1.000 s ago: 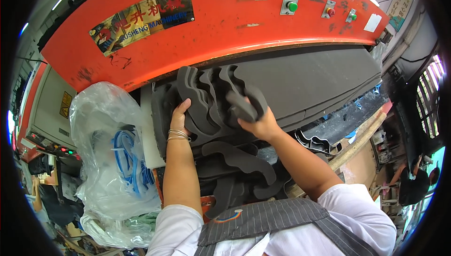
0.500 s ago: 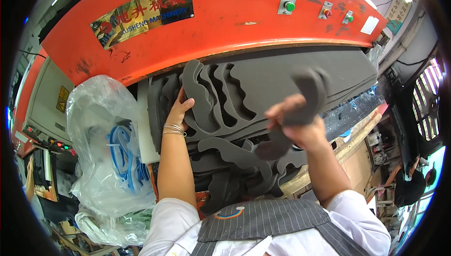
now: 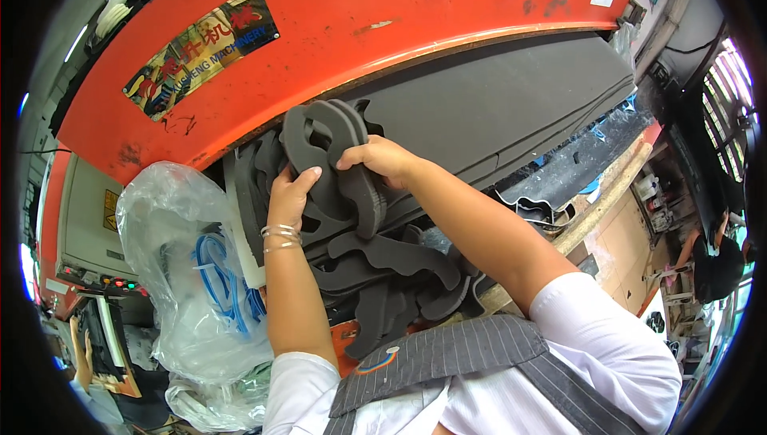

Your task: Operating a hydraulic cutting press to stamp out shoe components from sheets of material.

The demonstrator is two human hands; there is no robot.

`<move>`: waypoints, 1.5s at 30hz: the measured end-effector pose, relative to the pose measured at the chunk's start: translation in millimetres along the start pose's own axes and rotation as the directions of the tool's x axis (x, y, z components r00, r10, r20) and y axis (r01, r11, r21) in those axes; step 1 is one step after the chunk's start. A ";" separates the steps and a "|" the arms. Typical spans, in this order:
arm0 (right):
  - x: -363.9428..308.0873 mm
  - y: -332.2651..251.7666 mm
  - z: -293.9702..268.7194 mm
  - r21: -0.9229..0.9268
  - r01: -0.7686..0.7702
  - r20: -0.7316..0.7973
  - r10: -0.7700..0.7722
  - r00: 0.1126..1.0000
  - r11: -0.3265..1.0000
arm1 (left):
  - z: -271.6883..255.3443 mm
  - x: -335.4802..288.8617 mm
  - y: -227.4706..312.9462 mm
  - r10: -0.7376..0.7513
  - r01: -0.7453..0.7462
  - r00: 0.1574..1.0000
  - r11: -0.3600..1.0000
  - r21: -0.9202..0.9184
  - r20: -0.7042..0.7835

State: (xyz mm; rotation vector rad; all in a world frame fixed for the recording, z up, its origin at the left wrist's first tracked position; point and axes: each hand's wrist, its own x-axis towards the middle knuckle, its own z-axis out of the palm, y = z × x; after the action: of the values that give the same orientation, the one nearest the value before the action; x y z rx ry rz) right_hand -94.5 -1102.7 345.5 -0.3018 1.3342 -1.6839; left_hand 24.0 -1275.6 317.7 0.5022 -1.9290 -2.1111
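Note:
Wavy dark grey foam pieces are in both of my hands, over the left end of a stack of foam sheets (image 3: pixel 495 99). My left hand (image 3: pixel 292 191) has its thumb pressed on a curved foam piece (image 3: pixel 300 143). Beside it, my right hand (image 3: pixel 379 162) is closed round another foam piece (image 3: pixel 365 203), whose lower end hangs down. The two pieces overlap near their tops; how many layers each hand holds cannot be told. Below my hands lies a loose pile of similar wavy foam cutouts (image 3: pixel 399 259).
An orange machine (image 3: pixel 335 43) with buttons stands across the back. On the left a clear plastic bag (image 3: pixel 176 275) holds blue straps (image 3: pixel 216 275). A wavy metal-edged frame (image 3: pixel 535 210) lies near the table's wooden edge (image 3: pixel 603 195) on the right.
My right hand has moved left with its foam piece, bringing it against the one at my left hand. The view has turned, and the metal-edged frame is now exposed.

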 end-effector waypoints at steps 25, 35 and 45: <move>36.4 40.6 -21.0 0.465 -0.009 0.134 -0.060 0.989 0.885 | 10.1 -26.5 -40.5 0.385 -0.376 0.857 0.922 0.094 -0.344; 45.3 49.7 -31.2 0.433 0.029 0.100 -0.080 0.992 0.901 | 6.0 -42.2 -39.6 0.418 -0.513 0.851 0.791 -0.335 -0.318; 50.2 50.2 -31.0 0.396 0.034 0.062 -0.063 0.996 0.918 | 5.7 -67.5 -37.7 0.577 -0.593 0.803 0.800 -0.090 -0.152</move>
State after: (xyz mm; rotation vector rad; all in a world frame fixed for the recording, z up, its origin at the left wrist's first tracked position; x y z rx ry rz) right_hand -116.8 -1120.6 273.5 -0.1580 0.9099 -1.9187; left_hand 85.4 -1239.7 286.8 -0.0172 -1.5859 -1.7346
